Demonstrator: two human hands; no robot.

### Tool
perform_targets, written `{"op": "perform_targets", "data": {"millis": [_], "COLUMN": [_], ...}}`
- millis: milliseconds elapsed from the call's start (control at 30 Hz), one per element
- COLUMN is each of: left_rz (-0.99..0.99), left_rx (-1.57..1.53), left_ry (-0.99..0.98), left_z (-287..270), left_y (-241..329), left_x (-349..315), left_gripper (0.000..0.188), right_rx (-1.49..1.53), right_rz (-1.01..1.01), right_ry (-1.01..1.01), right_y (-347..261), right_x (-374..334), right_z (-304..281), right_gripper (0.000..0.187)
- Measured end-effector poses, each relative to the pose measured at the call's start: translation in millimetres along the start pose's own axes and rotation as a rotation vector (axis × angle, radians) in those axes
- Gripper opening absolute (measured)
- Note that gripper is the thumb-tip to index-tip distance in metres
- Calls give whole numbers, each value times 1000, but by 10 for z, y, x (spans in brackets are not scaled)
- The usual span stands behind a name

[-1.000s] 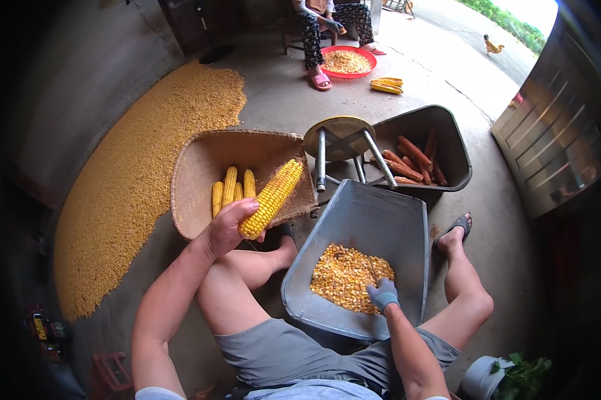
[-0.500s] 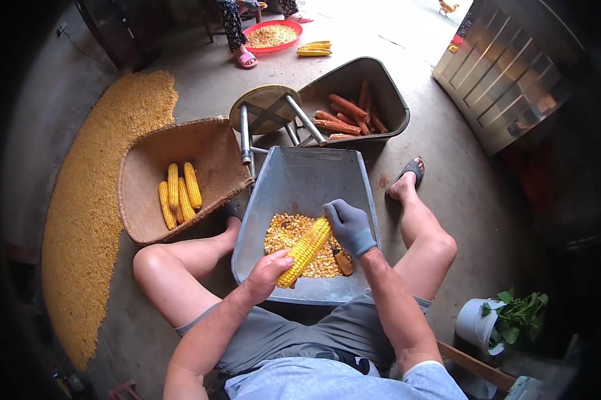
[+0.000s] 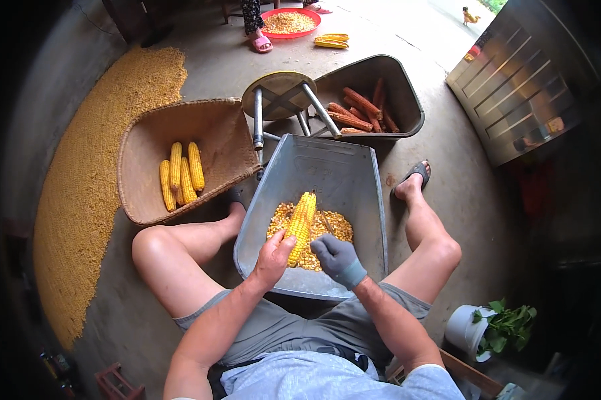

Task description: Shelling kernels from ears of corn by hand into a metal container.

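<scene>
My bare left hand [image 3: 274, 259] is closed around the lower end of a yellow corn cob [image 3: 303, 227], which points up and away over a grey plastic tub [image 3: 257, 230]. Close to the cob's right side is my right hand [image 3: 339, 260], in a grey glove with the fingers curled in. Whether those fingers hold anything is hidden. Loose corn kernels [image 3: 341, 227] cover the tub's floor below both hands. A thin brownish thing shows among them, too unclear to name.
On the left, a woven basket [image 3: 214, 150] holds several corn cobs [image 3: 176, 167] beside a long kernel heap [image 3: 94, 193]. A stool [image 3: 277, 93] and a dark tub [image 3: 407, 100] of bare reddish cobs [image 3: 364, 107] stand beyond. Another person's pink-sandalled foot [image 3: 262, 44] is near a red tray [image 3: 317, 19].
The corn cob has swung more upright. My gloved right hand has left its far end and come down toward me on the right. The whole view has shifted slightly.
</scene>
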State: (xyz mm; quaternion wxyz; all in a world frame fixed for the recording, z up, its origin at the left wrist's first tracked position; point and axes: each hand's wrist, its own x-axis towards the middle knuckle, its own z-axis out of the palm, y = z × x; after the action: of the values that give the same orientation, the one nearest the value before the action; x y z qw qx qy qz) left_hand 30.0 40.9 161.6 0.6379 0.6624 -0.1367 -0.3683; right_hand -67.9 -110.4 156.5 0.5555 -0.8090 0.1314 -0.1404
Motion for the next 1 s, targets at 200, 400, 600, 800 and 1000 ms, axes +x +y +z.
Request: {"op": "perform_targets", "data": {"millis": [200,400,600,800,1000], "left_rz": [-131,-115,-121,-109,114], "left_rx": [-502,-465,-409,-295,26], "left_ry": [-184,-194,-264,-211,-43], "left_z": [-97,-16,59,13,30], "left_y": [165,219,262,173,-65], "left_x": [-28,-62,-102,-72,-42], "left_gripper": [37,41,43,50,51], "right_rx": [605,608,488,444,487], "right_rz": [479,422,343,312,248], "right_ry": [-95,163,-194,-114,-381], "right_y": [-208,1,90,-112,-576], "right_x": [102,315,358,222,8], "right_z": [-144,-333,-400,-335,-333], "right_gripper": [19,20,25,21,16]}}
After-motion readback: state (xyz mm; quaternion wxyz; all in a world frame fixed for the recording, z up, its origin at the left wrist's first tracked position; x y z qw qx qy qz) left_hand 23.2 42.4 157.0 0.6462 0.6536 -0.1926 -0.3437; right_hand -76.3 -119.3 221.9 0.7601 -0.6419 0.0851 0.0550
